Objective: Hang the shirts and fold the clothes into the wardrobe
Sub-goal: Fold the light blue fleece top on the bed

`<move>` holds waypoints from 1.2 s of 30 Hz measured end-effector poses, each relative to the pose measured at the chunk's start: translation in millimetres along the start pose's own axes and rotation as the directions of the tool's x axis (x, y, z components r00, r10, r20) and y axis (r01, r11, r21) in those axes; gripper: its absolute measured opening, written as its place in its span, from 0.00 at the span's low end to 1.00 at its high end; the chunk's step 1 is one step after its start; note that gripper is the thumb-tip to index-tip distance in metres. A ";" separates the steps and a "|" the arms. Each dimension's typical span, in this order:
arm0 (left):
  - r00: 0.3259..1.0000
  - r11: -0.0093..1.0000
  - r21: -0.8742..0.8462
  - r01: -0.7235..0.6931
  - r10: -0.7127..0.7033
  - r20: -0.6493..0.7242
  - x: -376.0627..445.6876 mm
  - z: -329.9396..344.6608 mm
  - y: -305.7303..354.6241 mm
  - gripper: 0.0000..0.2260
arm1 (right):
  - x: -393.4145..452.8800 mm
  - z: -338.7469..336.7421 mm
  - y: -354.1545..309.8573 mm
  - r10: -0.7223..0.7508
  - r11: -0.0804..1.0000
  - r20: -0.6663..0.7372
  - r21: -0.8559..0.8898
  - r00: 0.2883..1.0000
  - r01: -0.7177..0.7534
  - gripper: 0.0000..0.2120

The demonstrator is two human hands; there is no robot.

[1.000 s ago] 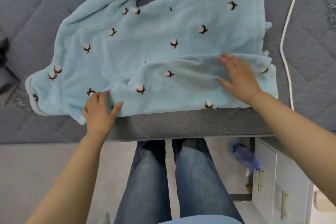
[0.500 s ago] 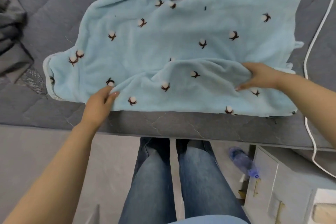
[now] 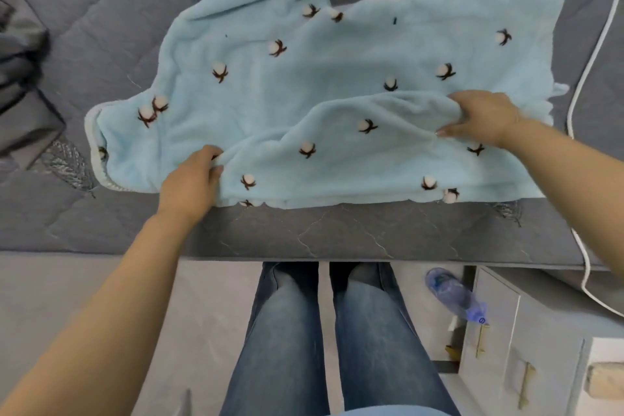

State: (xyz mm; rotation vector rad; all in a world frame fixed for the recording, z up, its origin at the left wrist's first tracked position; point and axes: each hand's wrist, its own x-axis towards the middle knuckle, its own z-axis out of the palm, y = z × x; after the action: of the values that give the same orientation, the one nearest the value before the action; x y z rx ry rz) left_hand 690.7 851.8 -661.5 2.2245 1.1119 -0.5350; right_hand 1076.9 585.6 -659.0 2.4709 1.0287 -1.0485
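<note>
Both hands now pinching blue fleece garment (image 3: 304, 94): left hand (image 3: 190, 182), flat earlier, grips fold edge; right hand (image 3: 483, 118) bunches fold.

You've got a white cable (image 3: 589, 54) snaking along the grey bed (image 3: 101, 27) on your right, a blue plastic bottle (image 3: 452, 294) lying beside the white cabinet (image 3: 526, 348).

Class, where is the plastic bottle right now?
In the head view the bottle lies low on the right, on the floor below the bed edge, between the person's legs and the white cabinet.
</note>
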 end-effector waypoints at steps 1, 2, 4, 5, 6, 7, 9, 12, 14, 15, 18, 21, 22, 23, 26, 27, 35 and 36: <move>0.999 1.000 -0.007 0.003 -0.004 -0.044 0.3 3.0 9.1 0.13 | -4.5 5.3 -2.8 0.017 1.000 -0.112 0.015 0.994 -0.015 0.28; 0.995 1.000 -0.014 0.000 -0.002 -0.104 -0.4 5.8 20.0 0.16 | -12.6 10.8 -5.4 0.033 0.997 -0.228 0.077 0.973 -0.015 0.30; 0.973 0.997 -0.053 -0.054 0.041 -0.229 -5.9 11.2 47.5 0.20 | -36.9 24.5 -11.0 0.085 0.972 -0.447 0.232 0.890 0.024 0.28; 0.955 0.990 -0.059 -0.129 0.108 -0.278 -8.6 14.3 63.2 0.20 | -51.5 32.7 -15.0 0.141 0.952 -0.531 0.306 0.836 0.033 0.25; 0.931 0.973 -0.042 -0.228 0.206 -0.300 -10.6 18.7 79.6 0.20 | -66.6 42.3 -19.5 0.203 0.929 -0.588 0.369 0.783 0.037 0.21; 0.905 0.943 -0.015 -0.333 0.315 -0.284 -11.5 24.9 96.4 0.19 | -80.6 52.7 -23.0 0.248 0.910 -0.619 0.412 0.745 0.039 0.19; 0.845 0.863 0.049 -0.503 0.503 -0.179 -9.9 42.6 127.7 0.20 | -101.7 73.6 -27.4 0.269 0.904 -0.597 0.427 0.756 0.015 0.22; 0.793 0.763 0.263 -0.590 0.609 0.011 7.1 74.0 155.6 0.24 | -109.3 106.6 -17.9 0.248 0.931 -0.345 0.343 0.905 -0.124 0.30; 0.800 0.703 0.412 -0.579 0.588 0.120 29.2 90.7 153.8 0.28 | -102.7 127.0 -0.7 0.248 0.947 -0.191 0.253 0.950 -0.197 0.31; 0.803 0.683 0.453 -0.573 0.579 0.143 41.2 96.1 149.0 0.29 | -99.0 135.4 10.2 0.245 0.953 -0.154 0.221 0.957 -0.208 0.31; 0.791 0.648 0.487 -0.586 0.589 0.167 60.6 102.7 139.1 0.30 | -91.1 145.3 37.9 0.251 0.951 -0.133 0.220 0.959 -0.218 0.35; 0.805 0.646 0.499 -0.577 0.553 0.215 57.7 97.5 144.9 0.31 | -89.4 141.6 31.7 0.291 0.933 -0.193 0.276 0.937 -0.233 0.35; 0.815 0.666 0.482 -0.569 0.535 0.222 54.9 92.8 150.1 0.32 | -90.3 138.2 26.2 0.306 0.926 -0.226 0.298 0.925 -0.234 0.33; 0.829 0.704 0.445 -0.554 0.514 0.220 52.0 86.1 157.2 0.31 | -91.4 132.8 22.2 0.318 0.919 -0.260 0.320 0.912 -0.230 0.31; 0.874 0.848 0.227 -0.478 0.485 0.031 50.5 57.2 189.0 0.21 | -87.2 99.4 27.6 0.369 0.857 -0.321 0.481 0.872 -0.186 0.18; 0.879 0.875 0.156 -0.458 0.472 -0.068 55.5 46.4 201.9 0.18 | -81.7 81.4 33.9 0.423 0.808 -0.305 0.553 0.853 -0.203 0.15; 0.920 0.909 0.261 -0.325 0.368 -0.138 166.4 -6.0 279.8 0.21 | 39.2 -64.6 82.3 0.020 0.904 -0.538 0.370 0.843 0.215 0.20; 0.945 0.909 0.310 -0.277 0.316 -0.083 176.9 -6.3 279.8 0.23 | 58.0 -73.1 85.7 -0.073 0.928 -0.517 0.277 0.853 0.248 0.25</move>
State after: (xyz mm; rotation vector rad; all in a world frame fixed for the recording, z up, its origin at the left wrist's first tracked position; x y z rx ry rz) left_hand 1020.6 824.9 -669.1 2.6638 0.7676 -0.4507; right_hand 1203.2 589.3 -651.3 3.0864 1.3182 -0.6710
